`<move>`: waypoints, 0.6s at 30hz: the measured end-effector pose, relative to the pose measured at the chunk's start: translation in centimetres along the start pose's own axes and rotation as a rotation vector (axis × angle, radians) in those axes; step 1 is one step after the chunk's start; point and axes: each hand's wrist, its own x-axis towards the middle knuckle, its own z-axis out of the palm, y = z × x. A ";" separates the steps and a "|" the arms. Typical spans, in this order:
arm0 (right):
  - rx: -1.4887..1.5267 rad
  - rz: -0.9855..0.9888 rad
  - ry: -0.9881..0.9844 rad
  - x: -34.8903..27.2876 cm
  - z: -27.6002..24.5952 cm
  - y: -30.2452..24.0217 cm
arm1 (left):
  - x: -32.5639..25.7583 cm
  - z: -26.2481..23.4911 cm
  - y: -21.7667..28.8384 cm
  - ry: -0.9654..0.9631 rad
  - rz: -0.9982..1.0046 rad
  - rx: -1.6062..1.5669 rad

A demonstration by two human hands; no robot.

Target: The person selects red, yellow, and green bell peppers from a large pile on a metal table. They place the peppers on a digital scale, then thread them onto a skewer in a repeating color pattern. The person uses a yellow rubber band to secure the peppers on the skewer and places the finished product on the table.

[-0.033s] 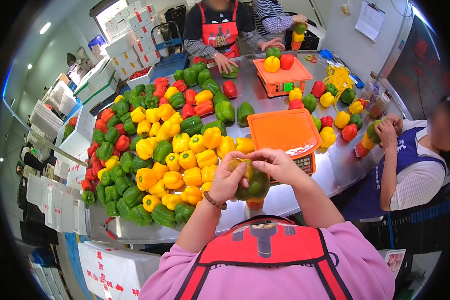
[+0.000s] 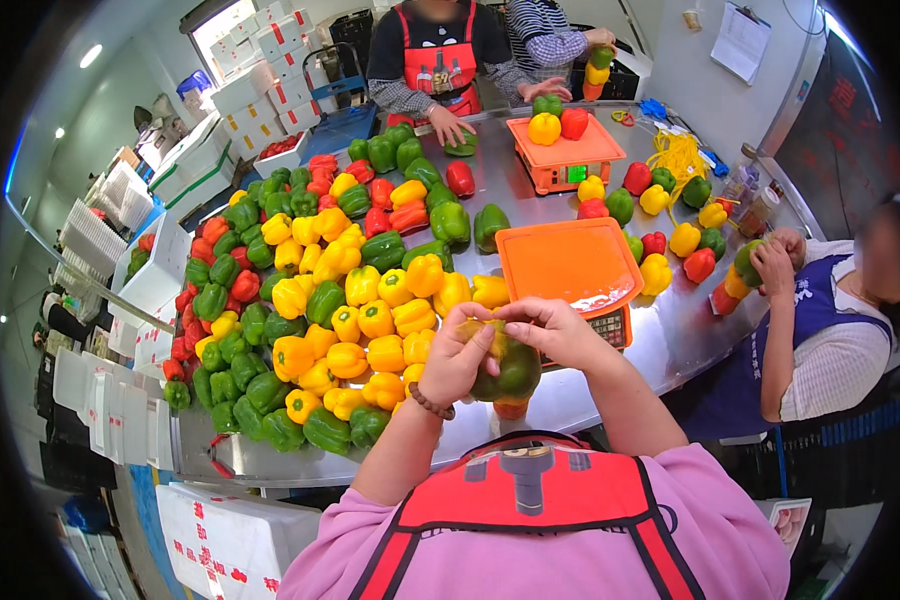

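In front of my chest is a stack of bell peppers (image 2: 511, 372), dark green on top with a red-orange part below. A clear wrap around it seems likely, but I cannot make it out well. My left hand (image 2: 458, 352) closes on the stack's upper left side, thumb toward its top. My right hand (image 2: 553, 334) pinches at the top from the right, fingertips near the left ones. What lies between the fingertips is hidden. Just beyond is an orange-topped scale (image 2: 570, 262) with a bare pan. Many loose yellow bell peppers (image 2: 375, 319) lie left of my hands.
Green bell peppers (image 2: 325, 431) and red ones heap across the metal table (image 2: 450, 425). Another orange scale (image 2: 568, 150) bears three peppers. Co-workers stand opposite and at right; one at right holds a pepper stack (image 2: 738, 280). Yellow ties (image 2: 678, 158) lie at far right. A white box (image 2: 232, 535) stands lower left.
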 end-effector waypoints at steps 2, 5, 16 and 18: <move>-0.030 -0.029 -0.061 0.0 -0.1 0.0 | 0.0 -0.1 -0.5 -0.023 0.000 0.014; -0.039 -0.015 -0.101 0.2 -0.2 0.0 | -0.2 0.1 -0.3 -0.053 -0.027 0.031; -0.385 -0.187 0.154 -0.7 1.5 -0.8 | 0.1 -0.4 -0.7 -0.003 0.047 -0.041; -0.259 -0.155 0.194 -0.8 1.5 -0.2 | -0.4 -0.1 -0.9 -0.004 0.102 0.005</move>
